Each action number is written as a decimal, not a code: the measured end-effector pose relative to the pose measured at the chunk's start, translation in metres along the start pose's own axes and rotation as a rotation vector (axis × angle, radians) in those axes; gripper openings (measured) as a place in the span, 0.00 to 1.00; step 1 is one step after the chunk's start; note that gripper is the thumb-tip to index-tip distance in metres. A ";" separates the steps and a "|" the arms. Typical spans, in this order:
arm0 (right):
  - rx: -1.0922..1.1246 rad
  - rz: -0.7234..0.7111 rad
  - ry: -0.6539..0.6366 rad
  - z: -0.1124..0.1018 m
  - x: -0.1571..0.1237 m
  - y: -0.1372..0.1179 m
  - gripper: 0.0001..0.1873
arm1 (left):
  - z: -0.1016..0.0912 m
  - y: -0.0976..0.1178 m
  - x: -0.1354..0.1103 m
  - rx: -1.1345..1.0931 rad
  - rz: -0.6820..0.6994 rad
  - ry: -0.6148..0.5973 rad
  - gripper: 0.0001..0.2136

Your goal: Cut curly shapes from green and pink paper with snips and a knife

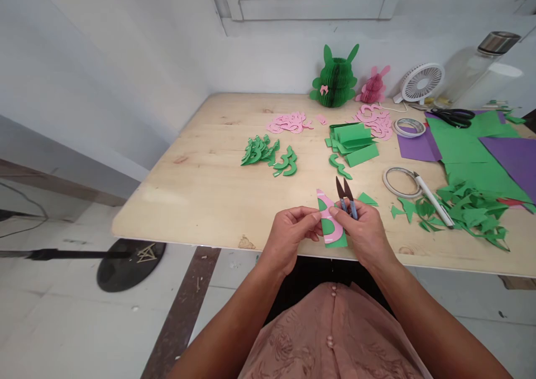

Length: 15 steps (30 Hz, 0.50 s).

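At near edge of pale wooden tabletop [201, 200], pinching wavy pink paper template [337, 231] on green paper piece [328, 230] btwn L hand [293, 231] & R hand [367, 228], w/ long axis running approx fwd, just L of dark-bladed, blue-handled snips [350, 196] also held in R hand.

A pink, curvy-edged paper shape [337, 232] lay against a green paper piece [342, 241], right of the frame's lower centre; just to their upper right, dark-bladed snips [348, 191] with bluish handles pointed upward, blades parted.
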State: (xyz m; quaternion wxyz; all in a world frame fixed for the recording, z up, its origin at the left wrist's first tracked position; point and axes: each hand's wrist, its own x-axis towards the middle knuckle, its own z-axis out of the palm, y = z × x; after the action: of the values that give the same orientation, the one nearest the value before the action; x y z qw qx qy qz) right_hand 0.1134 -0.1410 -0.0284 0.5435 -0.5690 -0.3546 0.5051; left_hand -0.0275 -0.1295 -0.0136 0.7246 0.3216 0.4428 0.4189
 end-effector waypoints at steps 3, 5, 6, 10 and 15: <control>-0.043 -0.005 -0.011 0.000 0.001 -0.001 0.12 | 0.000 0.001 0.002 0.012 -0.002 0.006 0.10; -0.066 -0.008 -0.006 0.000 0.002 -0.002 0.13 | 0.000 0.002 0.004 0.022 -0.007 0.010 0.10; -0.072 -0.010 -0.004 0.000 0.002 -0.002 0.13 | 0.000 0.002 0.005 0.028 -0.009 0.009 0.10; -0.069 -0.011 -0.012 -0.002 0.004 -0.002 0.12 | -0.001 0.003 0.007 0.044 -0.020 -0.005 0.10; -0.075 -0.005 -0.028 -0.003 0.006 -0.001 0.12 | -0.002 0.005 0.009 0.053 -0.031 -0.028 0.10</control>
State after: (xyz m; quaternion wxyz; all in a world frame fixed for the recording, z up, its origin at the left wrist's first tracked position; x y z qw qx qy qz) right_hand 0.1181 -0.1355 -0.0286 0.5181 -0.5811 -0.3822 0.4978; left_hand -0.0285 -0.1190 -0.0139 0.7285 0.3396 0.4482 0.3912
